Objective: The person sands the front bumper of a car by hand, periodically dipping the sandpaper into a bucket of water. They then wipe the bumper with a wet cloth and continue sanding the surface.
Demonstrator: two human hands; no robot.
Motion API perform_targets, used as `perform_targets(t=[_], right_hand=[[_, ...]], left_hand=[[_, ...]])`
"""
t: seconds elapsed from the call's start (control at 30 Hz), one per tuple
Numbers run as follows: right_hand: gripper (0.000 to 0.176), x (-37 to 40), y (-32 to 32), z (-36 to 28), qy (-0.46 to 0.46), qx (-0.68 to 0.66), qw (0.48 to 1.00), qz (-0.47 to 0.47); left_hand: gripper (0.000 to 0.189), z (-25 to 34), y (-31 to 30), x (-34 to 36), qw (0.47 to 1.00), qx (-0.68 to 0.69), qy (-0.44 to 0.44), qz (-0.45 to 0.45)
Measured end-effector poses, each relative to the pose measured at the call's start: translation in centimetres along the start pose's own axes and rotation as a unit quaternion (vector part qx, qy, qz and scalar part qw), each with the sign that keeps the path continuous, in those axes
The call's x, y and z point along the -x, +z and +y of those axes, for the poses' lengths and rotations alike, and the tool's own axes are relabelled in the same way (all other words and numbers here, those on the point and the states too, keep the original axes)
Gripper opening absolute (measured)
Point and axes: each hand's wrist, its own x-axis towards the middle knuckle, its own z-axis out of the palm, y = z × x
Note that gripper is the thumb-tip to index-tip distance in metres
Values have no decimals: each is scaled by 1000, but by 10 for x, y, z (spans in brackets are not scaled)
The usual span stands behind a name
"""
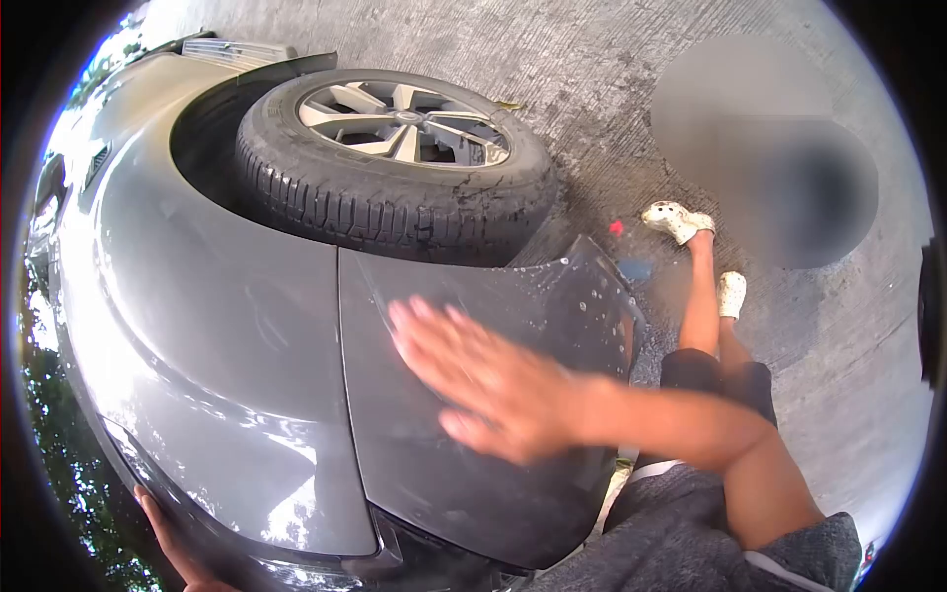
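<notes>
My right hand point(488, 385), blurred by motion, is over the darker grey panel point(424, 474) of a car, palm side down. Its fingers point up and left, the thumb stands apart, and no object shows in it; contact with the panel cannot be told. At the lower left, my left hand point(170, 543) is partly in view with fingers stretched along the edge of the car body point(237, 335); its palm is hidden. A seam divides the glossy body from the darker panel, which has pale specks near its far edge. Above them is a wheel point(395, 212) with silver spokes.
Rough grey pavement point(582, 59) lies beyond the wheel. My legs and pale, spotted shoes point(679, 222) are at the right. A small red item point(617, 227) and a bluish patch point(635, 268) lie near the panel's corner. A blurred area covers part of the upper right.
</notes>
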Motion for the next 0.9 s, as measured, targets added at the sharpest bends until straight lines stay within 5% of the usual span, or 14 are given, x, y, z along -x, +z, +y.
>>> perform_targets(t=[0.2, 0.33, 0.9], right_hand=[[71, -15, -7, 7, -2, -29, 1000, -5], [70, 65, 0, -36, 41, -109, 992, -47], [65, 70, 9, -16, 70, -153, 985, 28]], left_hand=[[99, 1, -3, 2, 1000, -3, 2, 10], [98, -5, 1, -4, 1000, -3, 16, 20], [95, 1, 2, -13, 998, -23, 36, 40]])
